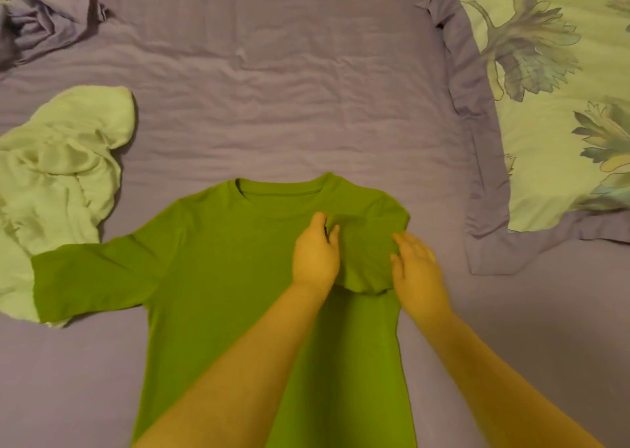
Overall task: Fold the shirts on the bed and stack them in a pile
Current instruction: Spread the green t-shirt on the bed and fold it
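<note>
Forearms: two bare forearms reach in from the bottom edge and cross the lower body of the shirt.
Green shirt: a bright green, long-sleeved cotton shirt [231, 270] lies flat on the bed, collar pointing away from the person, hem running off the bottom edge.
Right sleeve of the shirt: folded inward across the chest, its cuff end lying just below the hands.
Left hand: the left hand [315, 255] rests on the folded sleeve near the chest, thumb and forefinger drawn together on a small ridge of cloth, so it appears to pinch the green shirt.
Right hand: the right hand [417, 267] lies at the outer edge of the folded sleeve, fingers nearly straight and a little apart, touching the cloth without gripping it.
Left sleeve of the shirt: stretched out flat to the left, its cuff overlapping the pale garment.
Pale garment: a crumpled pale green shirt [64, 181] lies in a heap on the left.
Sheet: a wrinkled mauve bed sheet [272, 83] covers the bed under everything.
Pillow: a pale floral pillow with a mauve border [559, 113] sits to the right, apart from the green shirt.
Far corner: a bunched mauve cloth [41, 25] lies at the upper left.
</note>
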`<state>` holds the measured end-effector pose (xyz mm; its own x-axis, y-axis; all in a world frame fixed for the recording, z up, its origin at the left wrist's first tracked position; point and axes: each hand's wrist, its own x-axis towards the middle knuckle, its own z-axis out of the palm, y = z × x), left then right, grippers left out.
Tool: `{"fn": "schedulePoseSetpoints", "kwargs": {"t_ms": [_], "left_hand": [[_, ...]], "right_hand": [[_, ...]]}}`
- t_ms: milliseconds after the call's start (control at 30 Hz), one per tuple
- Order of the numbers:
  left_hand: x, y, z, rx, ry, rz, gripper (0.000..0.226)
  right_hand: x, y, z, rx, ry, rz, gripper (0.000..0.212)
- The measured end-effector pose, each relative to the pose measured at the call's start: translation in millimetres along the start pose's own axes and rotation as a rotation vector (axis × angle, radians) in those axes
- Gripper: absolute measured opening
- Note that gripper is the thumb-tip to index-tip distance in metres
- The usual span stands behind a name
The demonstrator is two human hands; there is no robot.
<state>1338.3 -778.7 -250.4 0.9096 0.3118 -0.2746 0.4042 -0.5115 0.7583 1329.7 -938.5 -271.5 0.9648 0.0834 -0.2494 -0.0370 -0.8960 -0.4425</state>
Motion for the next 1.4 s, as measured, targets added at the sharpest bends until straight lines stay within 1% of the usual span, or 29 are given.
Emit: {"fn": "schedulePoseSetpoints", "kwargs": {"t_ms": [67,100,200,300,367,400,433,500,533,600,667,733,767,867,967,1067,1200,1333,1400], "left_hand": [[6.1,-12.7,-3.5,0.166,-0.037,0.027,0.024],[7.6,-18.9,-4.2,0.209,-0.067,0.011,0.027],[6.3,-33.8,-8.3,0.234,-0.136,-0.052,0.040],[2.5,-49.8,-16.6,0.223,-0.087,-0.063,0.051],[0.1,-59.6,-26.0,0.269,-0.036,-0.053,0.053],[-1.6,-64.3,-31.9,0.361,-0.028,-0.028,0.053],[-4.6,-68.7,-38.0,0.501,-0.051,0.006,0.056],[-14.0,-79.3,-50.2,0.775,-0.185,0.079,0.065],[-18.9,-85.3,-56.0,0.860,-0.260,0.110,0.066],[-25.7,-98.1,-68.3,0.937,-0.356,0.133,0.065],[-27.9,-110.2,-84.4,0.938,-0.387,0.125,0.062],[-28.2,-120.4,-105.3,0.946,-0.368,0.118,0.059],[-27.9,-126.0,-117.4,0.954,-0.341,0.103,0.058],[-24.2,-146.0,-156.4,0.996,-0.246,0.033,0.061],[-17.2,-164.7,-197.2,1.034,-0.189,-0.014,0.060],[-9.2,-181.1,-232.9,1.020,-0.143,-0.081,0.058],[0.0,-205.6,-267.2,0.986,-0.082,-0.158,0.054],[9.6,-226.7,-285.1,0.915,-0.019,-0.186,0.052],[14.6,-233.9,-289.6,0.870,0.005,-0.214,0.053]], "right_hand": [[0.7,-8.3,9.1,-0.123,-0.103,-0.048,0.059],[-0.1,-9.3,14.8,-0.204,-0.149,-0.076,0.061],[-4.1,-2.2,25.9,-0.452,-0.280,-0.087,0.067],[-3.9,-1.0,29.2,-0.532,-0.342,-0.081,0.071],[-4.8,-13.5,29.0,-0.552,-0.347,-0.137,0.072],[-5.8,-22.3,29.5,-0.557,-0.359,-0.177,0.072],[-6.6,-31.9,30.9,-0.563,-0.373,-0.218,0.071],[-7.4,-47.9,36.9,-0.558,-0.375,-0.290,0.066],[-8.2,-56.3,40.2,-0.561,-0.365,-0.318,0.065],[-7.2,-70.9,48.1,-0.561,-0.374,-0.314,0.078],[-6.0,-78.0,53.3,-0.588,-0.372,-0.299,0.075],[-5.6,-96.0,50.6,-0.572,-0.382,-0.247,0.073],[-7.0,-109.4,49.9,-0.570,-0.376,-0.259,0.072],[-13.8,-150.3,64.0,-0.517,-0.379,-0.355,0.069],[-24.7,-188.5,85.7,-0.488,-0.377,-0.465,0.070],[-29.0,-222.3,108.4,-0.473,-0.399,-0.512,0.073],[-28.0,-259.2,137.1,-0.472,-0.404,-0.527,0.074],[-21.0,-284.6,164.2,-0.496,-0.377,-0.529,0.063],[-16.9,-290.6,173.9,-0.518,-0.394,-0.502,0.061]]}}
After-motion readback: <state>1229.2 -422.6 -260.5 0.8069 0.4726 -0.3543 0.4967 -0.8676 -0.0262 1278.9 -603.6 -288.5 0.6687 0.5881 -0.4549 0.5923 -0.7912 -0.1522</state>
